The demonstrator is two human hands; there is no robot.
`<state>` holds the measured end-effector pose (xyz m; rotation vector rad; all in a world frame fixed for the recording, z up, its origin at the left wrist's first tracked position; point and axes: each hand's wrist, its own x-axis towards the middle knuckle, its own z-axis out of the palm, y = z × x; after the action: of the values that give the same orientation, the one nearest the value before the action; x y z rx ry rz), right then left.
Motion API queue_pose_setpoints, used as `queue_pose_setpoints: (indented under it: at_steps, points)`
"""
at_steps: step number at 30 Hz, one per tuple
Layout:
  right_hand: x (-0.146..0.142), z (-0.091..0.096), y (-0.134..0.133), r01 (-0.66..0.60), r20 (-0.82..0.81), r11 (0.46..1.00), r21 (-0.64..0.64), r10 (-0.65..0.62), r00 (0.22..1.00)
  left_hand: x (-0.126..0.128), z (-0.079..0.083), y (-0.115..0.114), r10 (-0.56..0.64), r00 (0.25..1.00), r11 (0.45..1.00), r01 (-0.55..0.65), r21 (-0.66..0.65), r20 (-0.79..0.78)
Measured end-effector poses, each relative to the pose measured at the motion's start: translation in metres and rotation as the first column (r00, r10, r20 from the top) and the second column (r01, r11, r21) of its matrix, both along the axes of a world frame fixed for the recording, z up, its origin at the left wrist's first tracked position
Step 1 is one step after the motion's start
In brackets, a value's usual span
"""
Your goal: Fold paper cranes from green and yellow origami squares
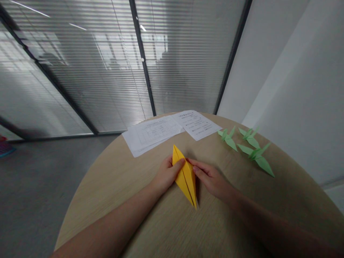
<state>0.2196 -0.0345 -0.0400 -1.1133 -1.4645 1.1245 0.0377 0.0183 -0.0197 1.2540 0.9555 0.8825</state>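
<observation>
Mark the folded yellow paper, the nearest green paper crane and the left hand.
folded yellow paper (187, 182), head view, lower flap between the hands.
nearest green paper crane (256, 154), head view, its middle.
left hand (166, 175), head view, back of the hand.

We see a round wooden table (113, 186). Along its far edge lie two printed sheets, a larger one (153, 134) and a smaller one (197, 123), side by side. On the table's right part sit three green paper cranes (228, 139) (250, 138) (258, 157), close together. Beyond the table stands a glass wall with blinds (107, 71), right of it a white wall (295, 89), and left of it grey floor (40, 186).
</observation>
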Motion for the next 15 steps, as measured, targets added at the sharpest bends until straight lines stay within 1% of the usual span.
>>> queue_pose_setpoints:
  at_steps: [4, 7, 10, 15]
  points:
    - [0.0005, 0.0015, 0.0026, -0.006, -0.005, 1.0, -0.02, 0.006, 1.0, -0.0009, 0.0034, -0.0012, -0.04, 0.999, 0.999, 0.04, 0.03, -0.023]
    - [0.0004, 0.003, 0.0037, -0.005, -0.007, 0.999, -0.036, 0.004, 1.0, -0.0009, 0.0033, 0.0001, -0.068, 0.997, 0.994, 0.07, 0.078, -0.033]
    - [0.0007, 0.004, 0.0039, 0.0, -0.003, 0.999, -0.051, -0.001, 1.0, -0.0008, 0.0025, 0.0019, -0.076, 0.996, 0.989, 0.082, 0.124, -0.055]
    - [0.0018, 0.0074, 0.0028, -0.021, 0.006, 0.998, -0.054, 0.022, 1.0, -0.0009, 0.0024, 0.0014, -0.068, 0.992, 0.985, 0.083, 0.15, -0.104]
